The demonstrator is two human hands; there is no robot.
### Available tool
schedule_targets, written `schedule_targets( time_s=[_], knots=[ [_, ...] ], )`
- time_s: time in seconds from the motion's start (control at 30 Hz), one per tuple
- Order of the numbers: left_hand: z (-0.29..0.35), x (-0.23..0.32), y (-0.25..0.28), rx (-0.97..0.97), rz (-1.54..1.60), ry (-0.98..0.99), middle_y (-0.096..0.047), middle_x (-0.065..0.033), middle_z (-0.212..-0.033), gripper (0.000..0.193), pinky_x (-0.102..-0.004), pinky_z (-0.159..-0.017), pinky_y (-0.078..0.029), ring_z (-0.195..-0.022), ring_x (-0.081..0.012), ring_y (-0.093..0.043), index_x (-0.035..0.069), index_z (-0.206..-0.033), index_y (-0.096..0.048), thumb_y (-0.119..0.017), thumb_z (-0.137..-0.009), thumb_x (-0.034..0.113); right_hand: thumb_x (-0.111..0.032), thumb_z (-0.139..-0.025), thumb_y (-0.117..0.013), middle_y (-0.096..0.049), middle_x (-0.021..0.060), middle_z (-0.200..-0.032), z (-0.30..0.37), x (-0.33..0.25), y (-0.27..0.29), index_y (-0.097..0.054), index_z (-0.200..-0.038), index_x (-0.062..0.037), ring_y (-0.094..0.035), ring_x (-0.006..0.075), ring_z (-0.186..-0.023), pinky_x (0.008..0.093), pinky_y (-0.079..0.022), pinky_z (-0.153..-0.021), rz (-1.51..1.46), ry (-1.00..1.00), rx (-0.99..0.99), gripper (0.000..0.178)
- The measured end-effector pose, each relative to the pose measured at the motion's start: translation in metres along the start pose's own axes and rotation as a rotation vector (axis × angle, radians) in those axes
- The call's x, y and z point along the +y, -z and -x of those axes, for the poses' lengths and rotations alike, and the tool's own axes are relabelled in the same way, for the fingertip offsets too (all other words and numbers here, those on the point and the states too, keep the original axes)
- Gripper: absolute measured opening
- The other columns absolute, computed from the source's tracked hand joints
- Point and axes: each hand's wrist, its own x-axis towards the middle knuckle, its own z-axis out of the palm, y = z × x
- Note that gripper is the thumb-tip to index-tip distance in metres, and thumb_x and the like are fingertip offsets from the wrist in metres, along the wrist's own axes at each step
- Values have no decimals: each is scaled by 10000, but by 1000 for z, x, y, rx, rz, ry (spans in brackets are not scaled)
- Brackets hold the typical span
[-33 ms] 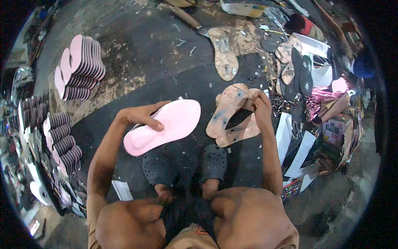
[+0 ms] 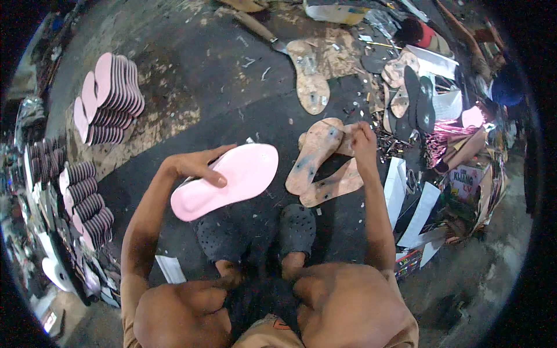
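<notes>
My left hand (image 2: 200, 167) grips a pink shoe sole (image 2: 243, 174) at its far-left edge, thumb on its upper face and the other fingers hidden beneath. The sole is tilted above the dark mat, left of centre. At the right, my right hand (image 2: 364, 146) has its fingers pinched together over a pile of tan sole-shaped pieces. What lies between the fingertips is too small to make out. One tan sole piece (image 2: 312, 159) with blue stains and small holes lies on top; another tan piece (image 2: 336, 184) rests below and right of it.
Stacks of pink-topped soles (image 2: 119, 87) stand at the far left, with more stacked soles (image 2: 84, 200) nearer. A long-handled tool (image 2: 255, 26) and another tan sole (image 2: 312, 81) lie ahead. White strips (image 2: 394, 191) and clutter line the right. My clogs (image 2: 297, 226) stand below the work.
The whole view has shifted slightly. My right fingers sit a little higher over the tan pieces; my left hand keeps its hold on the pink sole.
</notes>
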Motion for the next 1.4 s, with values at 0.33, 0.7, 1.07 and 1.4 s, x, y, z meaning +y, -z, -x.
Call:
schedule_targets(
  time_s=[0.33, 0.7, 1.07, 1.4],
  knots=[
    [22, 15, -4, 236, -127, 152, -515, -215, -1650, 1126, -468, -1299, -349, -1533, -365, -484, 76, -1677, -495, -978, -761, 519, -277, -896, -893, -744, 188, -1102, 16, -75, -44, -688, -1356, 19, -745, 414, -1084, 498, -574, -974, 627, 307, 184, 585],
    [94, 76, -59, 689, -333, -498, -363, -204, -1774, 1194, -487, -1337, -288, -1632, -331, -371, 39, -1753, -280, -935, -866, 497, 8, -910, -825, -778, 109, -1176, 83, -195, 51, -748, -1227, -3, -736, 183, -1110, 350, -596, -1015, -173, 343, -639, 326],
    [105, 48, -138, 1128, -721, -462, -725, -106, -1407, 790, -432, -1127, -543, -1324, -302, -680, 129, -1429, -736, -1002, -687, 79, -202, -1119, -668, -761, -1, -980, 96, -178, -63, -765, -1310, -19, -636, 46, -800, 231, -538, -731, -320, 146, -231, 281],
    [93, 10, -148, 1108, -977, -288, -631, -112, -1584, 752, -556, -1284, -378, -1548, -350, -516, 147, -1417, -733, -988, -709, 140, -153, -983, -821, -820, 105, -980, 118, -159, -114, -841, -1165, -1, -687, 131, -769, 305, -540, -703, 66, 447, -82, 238]
  ],
)
